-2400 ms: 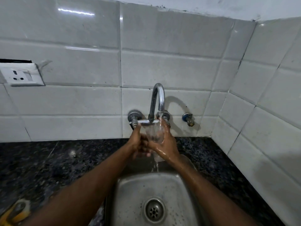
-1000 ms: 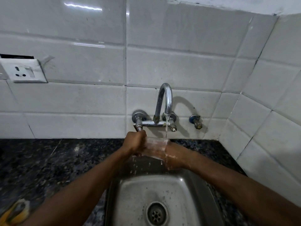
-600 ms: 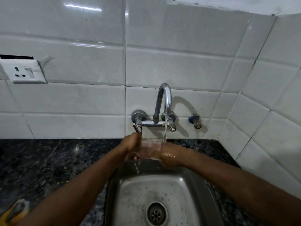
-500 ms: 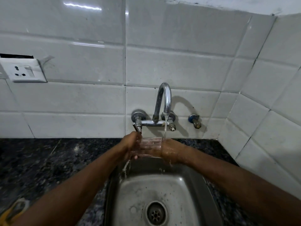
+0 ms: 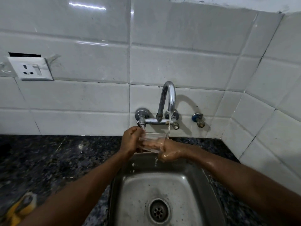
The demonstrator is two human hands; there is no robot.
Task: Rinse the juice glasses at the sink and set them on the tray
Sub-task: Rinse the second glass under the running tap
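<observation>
- left hand: fingers curled round the closed end of the glass, gripping it. Knuckles face up.
- glass: clear, lying on its side between the two hands. Base sits in the left fingers, mouth points at the right hand. It is held in the air over the back edge of the sink, not touching it.
- right hand: fingers pushed in through the mouth, visible through the glass wall, lying roughly straight along the inside. Thumb is not clear, so I cannot tell whether it pinches the rim or the hand is only inserted. Hand and forearm are wet and shiny.
- water stream: thin, falls from the spout and lands at the glass mouth, where the right fingers enter. Runoff drops from under the right hand into the basin.
- left tap handle: directly above the left knuckles. Touching or just behind, cannot tell.
- right valve: above the right fingers, just right of the stream, apart from the hand.
- brass bib tap: on the wall, well right of the right hand.
- drain: below both hands, toward the camera, droplets around it.
- dark speckled counter: spreads left of the left fingers.
- white socket plate: on the tiled wall, far up-left of the left fingers.
- yellow object: bottom-left corner, blurred, unidentifiable, well away from both hands.
</observation>
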